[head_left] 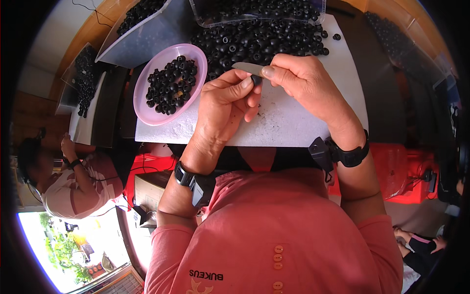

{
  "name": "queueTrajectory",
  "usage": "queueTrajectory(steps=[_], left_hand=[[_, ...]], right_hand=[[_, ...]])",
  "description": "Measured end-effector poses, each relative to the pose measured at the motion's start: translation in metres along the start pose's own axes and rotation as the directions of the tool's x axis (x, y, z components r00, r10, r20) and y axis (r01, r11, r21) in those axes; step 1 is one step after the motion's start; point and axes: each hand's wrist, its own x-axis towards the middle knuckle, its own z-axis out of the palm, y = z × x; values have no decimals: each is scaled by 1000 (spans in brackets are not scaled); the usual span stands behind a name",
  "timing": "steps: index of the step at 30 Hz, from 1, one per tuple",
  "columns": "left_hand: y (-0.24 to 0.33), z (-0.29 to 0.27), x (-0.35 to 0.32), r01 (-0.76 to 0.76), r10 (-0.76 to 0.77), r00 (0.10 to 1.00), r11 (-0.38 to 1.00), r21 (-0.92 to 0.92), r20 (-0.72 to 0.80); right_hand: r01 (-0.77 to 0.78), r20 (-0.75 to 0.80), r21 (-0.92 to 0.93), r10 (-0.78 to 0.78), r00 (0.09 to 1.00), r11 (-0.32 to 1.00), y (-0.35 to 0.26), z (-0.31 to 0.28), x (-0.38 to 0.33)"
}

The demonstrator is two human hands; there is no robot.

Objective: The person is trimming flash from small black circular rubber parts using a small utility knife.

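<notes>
Between the thumb and fingers of my left hand (220, 100) is a small round black piece (256, 80) with a smooth surface. My right hand (308, 81) is closed on a short grey knife (247, 67), whose blade points left just above the piece. Whether the edge touches the piece I cannot tell. Both hands are over a white board (313, 127) strewn with dark crumbs. Left of them, a pink bowl (141, 105) holds many similar black pieces with hollow openings. Beyond my hands spreads a large heap of these pieces (230, 46).
A translucent bin (159, 36) stands at the far left, and a clear tub (215, 23) lies at the back with pieces spilling out. Two stray pieces (336, 36) rest near the right edge. Another person (78, 181) works at the left; a red crate (416, 183) sits lower right.
</notes>
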Motion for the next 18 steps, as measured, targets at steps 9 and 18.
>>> queueTrajectory(steps=[9, 18], left_hand=[[1, -5, 1, 53, -53, 999, 997, -59, 3], [5, -9, 6, -12, 17, 999, 991, -133, 33]], right_hand=[[160, -26, -117, -164, 986, 980, 5, 2, 0], [255, 135, -64, -245, 960, 965, -4, 7, -5]])
